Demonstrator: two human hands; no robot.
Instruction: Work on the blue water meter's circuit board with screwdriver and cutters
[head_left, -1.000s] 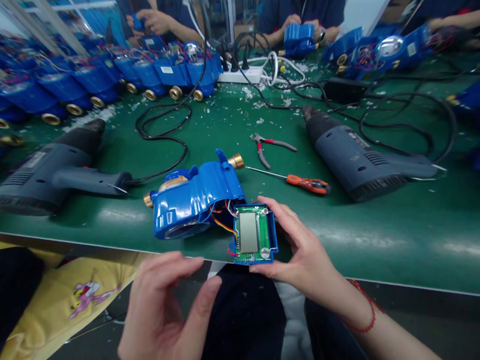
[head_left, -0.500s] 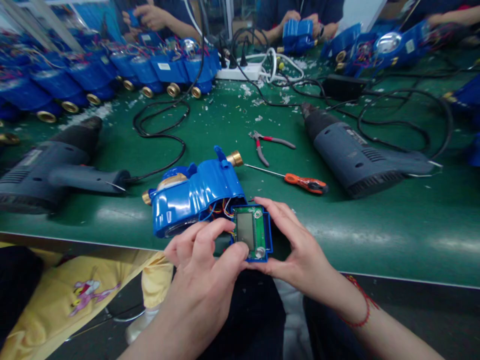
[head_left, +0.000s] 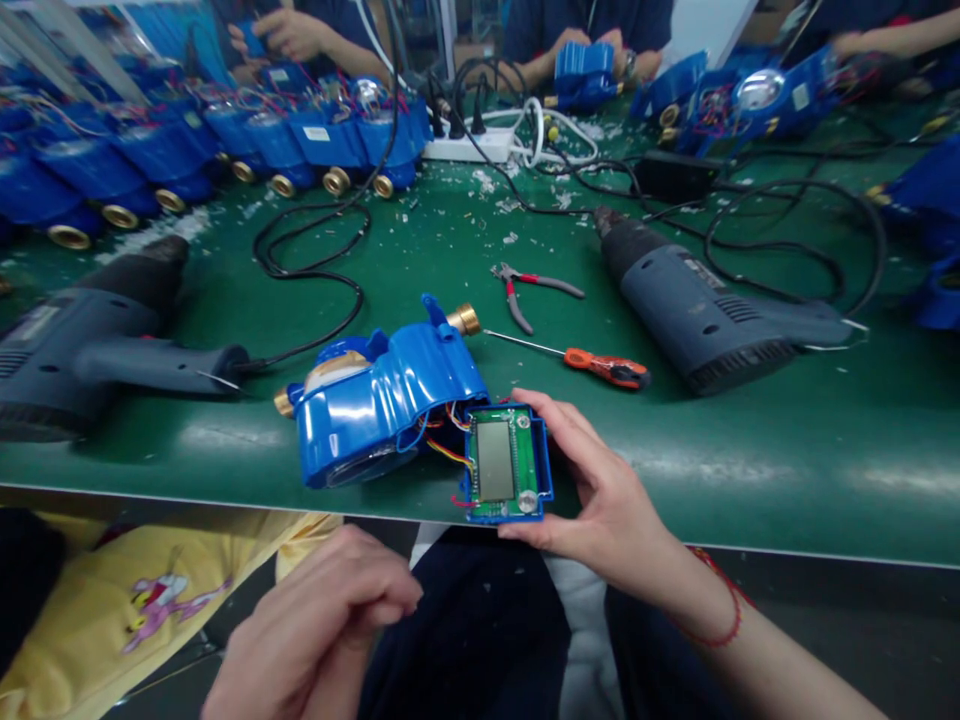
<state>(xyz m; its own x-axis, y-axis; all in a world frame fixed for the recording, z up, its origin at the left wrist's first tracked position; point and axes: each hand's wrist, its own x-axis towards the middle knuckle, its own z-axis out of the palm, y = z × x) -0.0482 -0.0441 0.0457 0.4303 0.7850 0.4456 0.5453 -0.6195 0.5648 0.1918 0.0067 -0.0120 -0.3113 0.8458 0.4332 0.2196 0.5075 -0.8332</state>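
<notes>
Nearest the camera, the left hand (head_left: 322, 625) is down below the table edge, over the lap, fingers curled in loosely with nothing in them that I can see. It's well apart from everything on the bench.

Up and to the right of it, the right hand (head_left: 600, 490) has the board (head_left: 504, 462) pinched by its right side, thumb on the near corner and fingers along the far edge. The board is a green circuit card with a grey LCD, sitting in a small blue frame, screen facing up, right at the table's (head_left: 750, 450) near edge. Coloured wires (head_left: 442, 440) run from its left side into the meter (head_left: 382, 400), the blue housing with brass fittings lying just left of the right hand, touching the board end.

Just beyond the right hand's fingertips lies a screwdriver (head_left: 592, 362) with an orange handle, and a bit further out a pair of pliers (head_left: 529, 285). Off to the right of the hand is a grey heat gun (head_left: 705, 310); a second heat gun (head_left: 97, 335) lies way over to the left, past the meter.

Farther back there's a power strip (head_left: 465, 150) with black cables, a row of blue meters (head_left: 247, 150) along the far left, and other people's hands (head_left: 585, 55) holding blue parts at the far edge.
</notes>
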